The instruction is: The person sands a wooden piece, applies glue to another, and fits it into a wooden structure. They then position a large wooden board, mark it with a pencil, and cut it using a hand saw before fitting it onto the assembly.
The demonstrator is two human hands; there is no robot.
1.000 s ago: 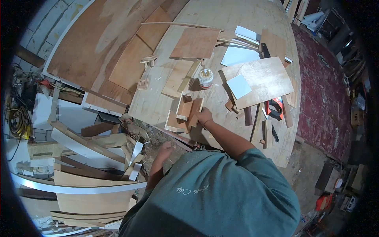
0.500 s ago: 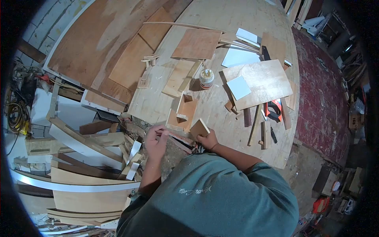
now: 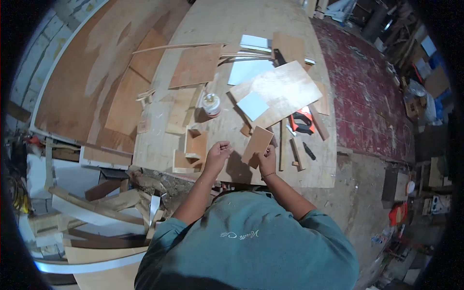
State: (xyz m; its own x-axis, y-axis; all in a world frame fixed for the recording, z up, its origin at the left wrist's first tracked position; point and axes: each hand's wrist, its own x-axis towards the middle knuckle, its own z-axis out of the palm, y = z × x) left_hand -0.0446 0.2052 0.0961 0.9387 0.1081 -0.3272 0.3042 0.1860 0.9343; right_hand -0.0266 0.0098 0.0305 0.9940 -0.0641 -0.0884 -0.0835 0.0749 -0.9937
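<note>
Held up in my right hand (image 3: 267, 162) is a small rectangular plywood piece (image 3: 256, 145), its broad brown face turned towards me. The fingers and thumb grip its lower right edge. My left hand (image 3: 220, 153) is just left of it, apart from the piece, with fingers curled together; whatever they may pinch is too small to make out. To the left of that hand, a small open wooden box assembly (image 3: 195, 140) with partitions sits near the front edge of the workbench (image 3: 220, 130).
A jar (image 3: 211, 105) stands behind the box. At right lie a large plywood sheet (image 3: 285, 89), a white square (image 3: 253, 105), a red-and-black handsaw handle (image 3: 302, 121) and several wood strips (image 3: 298, 154). Offcuts and curved frames (image 3: 96, 208) crowd the floor at left.
My view has shifted. Both hands have moved forward over the bench, the left coming nearer the right. The plywood piece in my right hand has turned to show its broad face.
</note>
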